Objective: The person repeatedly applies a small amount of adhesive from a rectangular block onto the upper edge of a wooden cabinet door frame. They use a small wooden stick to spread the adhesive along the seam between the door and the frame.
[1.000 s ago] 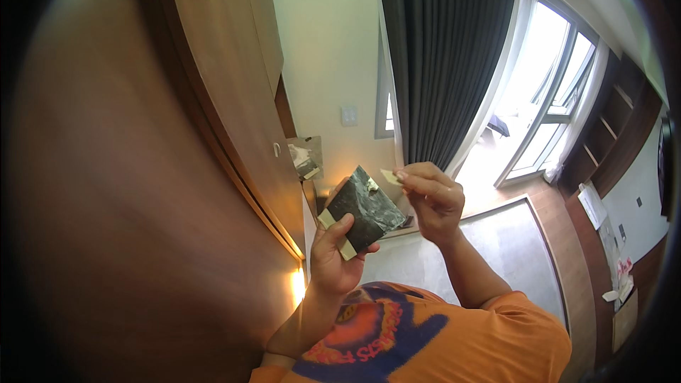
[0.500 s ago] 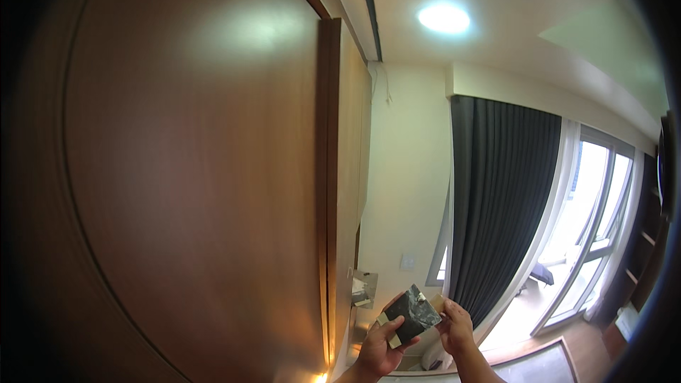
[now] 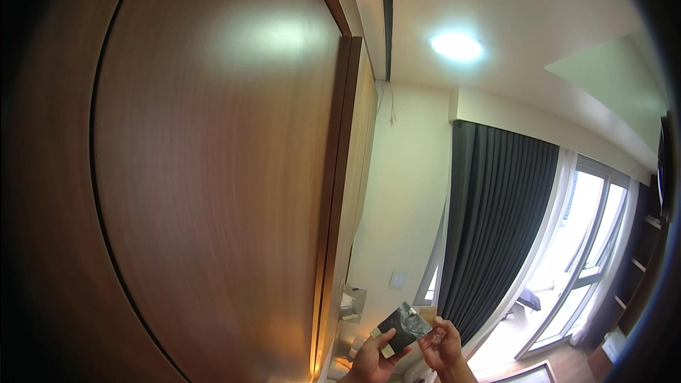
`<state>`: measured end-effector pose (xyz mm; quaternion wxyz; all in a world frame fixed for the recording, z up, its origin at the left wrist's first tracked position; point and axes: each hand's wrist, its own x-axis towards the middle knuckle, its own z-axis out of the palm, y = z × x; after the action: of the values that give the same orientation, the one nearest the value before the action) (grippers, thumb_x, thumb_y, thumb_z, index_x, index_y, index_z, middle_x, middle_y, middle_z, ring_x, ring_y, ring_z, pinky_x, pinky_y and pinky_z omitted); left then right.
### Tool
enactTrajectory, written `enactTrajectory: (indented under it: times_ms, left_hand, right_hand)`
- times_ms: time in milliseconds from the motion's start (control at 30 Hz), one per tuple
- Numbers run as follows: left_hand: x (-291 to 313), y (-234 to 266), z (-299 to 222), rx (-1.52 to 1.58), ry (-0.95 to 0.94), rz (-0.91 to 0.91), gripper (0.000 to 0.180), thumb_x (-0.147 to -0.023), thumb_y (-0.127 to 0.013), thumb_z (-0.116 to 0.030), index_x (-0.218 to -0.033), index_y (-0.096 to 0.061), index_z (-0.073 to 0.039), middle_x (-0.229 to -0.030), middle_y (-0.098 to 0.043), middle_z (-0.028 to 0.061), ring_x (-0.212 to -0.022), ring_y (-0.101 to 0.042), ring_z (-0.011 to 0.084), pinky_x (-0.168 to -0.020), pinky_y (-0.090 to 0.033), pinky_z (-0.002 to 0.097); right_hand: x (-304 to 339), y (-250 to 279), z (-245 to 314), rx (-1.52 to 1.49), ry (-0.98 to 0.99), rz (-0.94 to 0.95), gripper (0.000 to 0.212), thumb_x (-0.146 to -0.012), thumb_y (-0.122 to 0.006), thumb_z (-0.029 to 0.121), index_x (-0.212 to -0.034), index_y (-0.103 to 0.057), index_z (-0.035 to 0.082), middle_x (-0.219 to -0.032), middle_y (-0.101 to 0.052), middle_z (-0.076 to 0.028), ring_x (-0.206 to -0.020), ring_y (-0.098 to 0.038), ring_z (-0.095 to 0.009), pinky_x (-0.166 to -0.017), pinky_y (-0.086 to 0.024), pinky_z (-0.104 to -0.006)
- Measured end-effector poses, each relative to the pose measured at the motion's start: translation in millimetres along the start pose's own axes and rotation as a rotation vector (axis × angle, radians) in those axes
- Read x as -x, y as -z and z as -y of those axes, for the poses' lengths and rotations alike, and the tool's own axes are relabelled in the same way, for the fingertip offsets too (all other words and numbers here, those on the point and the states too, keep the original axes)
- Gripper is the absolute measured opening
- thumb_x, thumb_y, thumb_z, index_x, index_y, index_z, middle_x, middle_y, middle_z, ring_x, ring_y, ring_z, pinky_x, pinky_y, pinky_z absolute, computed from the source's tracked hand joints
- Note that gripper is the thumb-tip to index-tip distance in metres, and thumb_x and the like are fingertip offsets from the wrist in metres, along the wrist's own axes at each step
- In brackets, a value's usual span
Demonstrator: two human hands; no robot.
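Note:
At the lower middle, my left hand point(image 3: 373, 360) is closed around a flat, dark square piece point(image 3: 401, 332) with a grey marbled patch and pale tan bits along its lower left edge. Its thumb presses on the front face. My right hand point(image 3: 443, 344) is at the right edge of this piece, fingers bent together. By its fingertips a thin tan piece point(image 3: 427, 313) sticks out from behind the dark square. Whether the tan piece is joined to the dark one, I cannot tell.
A large brown wooden panel point(image 3: 220, 170) fills the left. Beyond my hands are a pale wall with a switch plate point(image 3: 398, 280), a dark curtain point(image 3: 496, 206) and a bright glass door point(image 3: 567, 291). A round ceiling light point(image 3: 456, 47) glows above. Shelves point(image 3: 638, 266) stand far right.
The view has tilted up, so my hands appear lower. My right hand has shifted slightly against the dark square, and more of the tan piece shows behind it.

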<state>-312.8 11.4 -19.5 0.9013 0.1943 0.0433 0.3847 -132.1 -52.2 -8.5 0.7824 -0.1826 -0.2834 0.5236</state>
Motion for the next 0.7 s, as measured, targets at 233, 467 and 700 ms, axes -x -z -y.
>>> enactTrajectory:
  times_ms: [233,467,700]
  left_hand:
    - [6,-11,-11,-0.035,-0.065,-0.090,0.028,-0.103,-0.066,-0.015,-0.130,-0.066,-0.007,-0.114,-0.075,0.0060,-0.103,-0.074,0.0200,-0.081,-0.065,0.0346]
    - [6,-55,-74,-0.605,-0.397,0.138,0.042,-0.101,-0.063,0.000,-0.142,-0.054,0.001,-0.129,-0.067,0.0171,-0.110,-0.072,0.0257,-0.084,-0.068,0.0419]
    - [81,-96,-69,-0.646,-0.513,0.027,0.025,-0.104,-0.059,-0.003,-0.127,-0.059,0.007,-0.105,-0.075,0.0139,-0.082,-0.075,0.0188,-0.068,-0.065,0.0346]
  right_hand:
    - [-4,-37,4,0.156,0.000,-0.033,0.024,-0.098,-0.071,0.021,-0.115,-0.066,0.005,-0.120,-0.073,-0.016,-0.109,-0.073,-0.026,-0.108,-0.055,-0.0444]
    - [-22,-82,71,0.702,0.260,0.110,0.024,-0.093,-0.077,0.004,-0.114,-0.067,-0.002,-0.120,-0.071,-0.017,-0.110,-0.073,-0.026,-0.102,-0.059,-0.0425]
    - [0,-147,117,1.550,0.762,0.638,0.027,-0.079,-0.080,0.005,-0.106,-0.078,0.008,-0.113,-0.073,-0.014,-0.099,-0.075,-0.022,-0.083,-0.061,-0.0341]
